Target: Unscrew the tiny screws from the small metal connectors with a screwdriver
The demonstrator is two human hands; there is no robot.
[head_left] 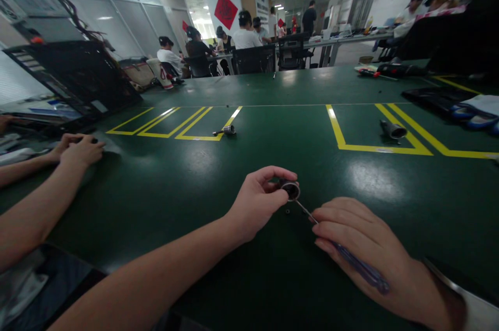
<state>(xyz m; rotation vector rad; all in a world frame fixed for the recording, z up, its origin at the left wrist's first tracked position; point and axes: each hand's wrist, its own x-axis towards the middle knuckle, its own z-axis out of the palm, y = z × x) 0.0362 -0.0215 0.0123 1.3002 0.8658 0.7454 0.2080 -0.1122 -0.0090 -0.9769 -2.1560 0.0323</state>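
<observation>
My left hand (262, 200) pinches a small hollow metal cylinder (290, 190) between thumb and fingers, its round open end turned towards me. In my right hand (360, 240) is a screwdriver with a clear purple handle (360, 268). Its thin shaft (306, 210) slants up and left, and the tip meets the lower rim of the cylinder; whether it reaches inside I cannot tell. A tiny dark part (287, 211) lies on the green table just below the cylinder.
Yellow tape outlines (384, 149) mark the green table (187, 180). Similar metal parts lie at the left outline (230, 130) and right outline (393, 130). A co-worker's hands (80, 150) work at the left. Tools (368, 72) and a dark case (432, 100) lie far right.
</observation>
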